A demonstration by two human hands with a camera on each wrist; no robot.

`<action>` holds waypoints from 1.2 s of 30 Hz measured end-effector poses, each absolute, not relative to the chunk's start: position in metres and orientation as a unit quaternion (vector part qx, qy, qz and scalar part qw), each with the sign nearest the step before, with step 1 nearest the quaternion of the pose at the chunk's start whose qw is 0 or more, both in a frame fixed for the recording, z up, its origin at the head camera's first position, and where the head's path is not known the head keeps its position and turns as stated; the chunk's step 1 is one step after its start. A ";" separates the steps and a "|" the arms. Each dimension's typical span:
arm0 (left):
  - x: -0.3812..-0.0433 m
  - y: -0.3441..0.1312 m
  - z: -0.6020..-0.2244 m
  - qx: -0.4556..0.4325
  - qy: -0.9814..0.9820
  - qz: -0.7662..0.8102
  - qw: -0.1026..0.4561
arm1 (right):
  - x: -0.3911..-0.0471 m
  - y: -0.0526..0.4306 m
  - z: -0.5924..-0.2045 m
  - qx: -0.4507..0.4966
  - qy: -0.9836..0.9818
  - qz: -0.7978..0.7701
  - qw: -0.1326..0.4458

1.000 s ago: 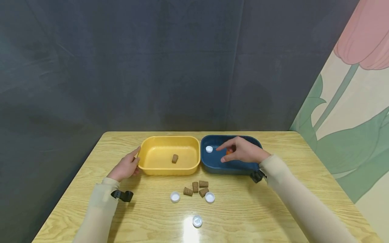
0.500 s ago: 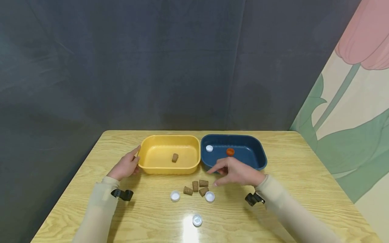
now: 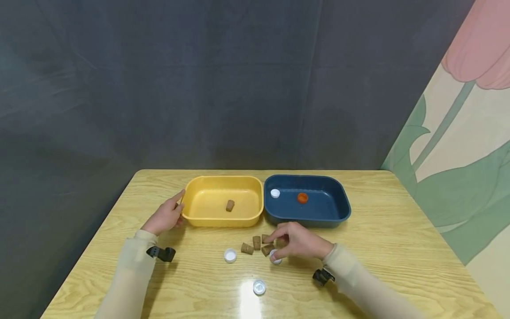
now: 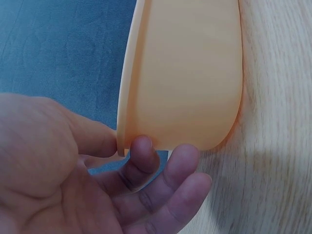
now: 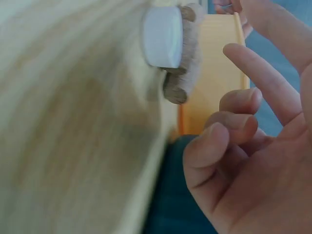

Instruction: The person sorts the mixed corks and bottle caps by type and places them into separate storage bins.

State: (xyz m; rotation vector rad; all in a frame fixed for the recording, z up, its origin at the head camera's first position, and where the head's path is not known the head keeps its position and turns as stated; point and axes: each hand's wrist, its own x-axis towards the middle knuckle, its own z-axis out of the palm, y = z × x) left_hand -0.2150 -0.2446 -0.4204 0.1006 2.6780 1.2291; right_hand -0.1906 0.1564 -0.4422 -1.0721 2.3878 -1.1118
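Note:
My left hand is at the left end of the yellow plastic tray. In the left wrist view, its thumb and fingertips pinch the tray's rim. My right hand hovers over the table with thumb and index finger spread. In the head view, its thumb overlaps a white bottle cap. The right wrist view shows that white cap in front of the fingers, which hold nothing. Several corks lie beside the cap, one partly hidden by the index finger.
One cork lies in the yellow tray. The dark blue tray beside it holds a white cap and an orange cap. Another white cap and a silvery cap lie on the wooden table.
My right hand has moved from above the blue tray toward the front, to the white cap beside the corks. This uncovers the orange cap. My left hand has stayed at the yellow tray.

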 end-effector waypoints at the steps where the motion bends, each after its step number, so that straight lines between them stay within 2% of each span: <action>1: -0.215 -0.244 -0.420 0.033 0.904 0.414 0.097 | -0.191 0.156 -0.445 -0.371 0.831 -0.387 0.148; 12: -0.215 -0.244 -0.420 0.037 0.900 0.422 0.098 | -0.191 0.149 -0.462 -0.354 0.849 -0.370 0.130; 36: -0.215 -0.243 -0.419 0.027 0.909 0.404 0.095 | -0.190 0.138 -0.465 -0.311 0.872 -0.361 0.117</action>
